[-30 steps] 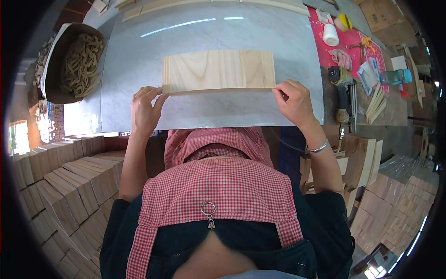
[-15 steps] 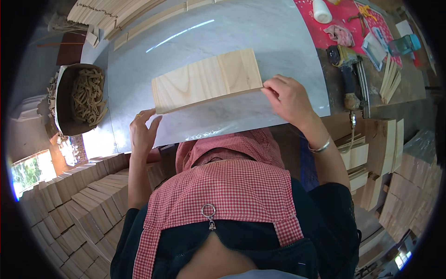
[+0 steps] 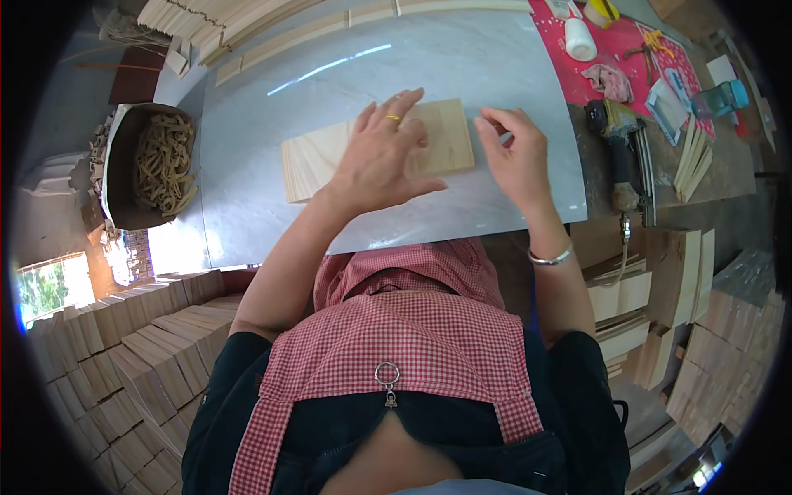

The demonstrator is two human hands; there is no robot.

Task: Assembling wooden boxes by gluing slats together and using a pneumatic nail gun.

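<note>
A pale wooden board (image 3: 451, 136) lies flat on the grey marbled table (image 3: 256, 107), set at a slight slant. Above its middle is my left hand (image 3: 381, 157), fingers spread and thumb stretched to the right, hiding part of the board; a ring is on one finger. Just off the board's right end, my right hand (image 3: 518, 157) has its thumb and forefinger brought together. Whatever may be between those fingertips is too small to make out.
Left of the table stands a box (image 3: 124, 169) of wood offcuts. Long wooden strips (image 3: 289, 45) line the far edge. To the right are a nail gun (image 3: 619, 148), a white bottle (image 3: 580, 41) and thin sticks (image 3: 693, 161). Stacked wood blocks (image 3: 157, 355) fill the lower left.
My left hand has left the board's left corner and swung right over its middle. My right hand has come off the right corner and risen slightly. The board now lies flat on the table.
</note>
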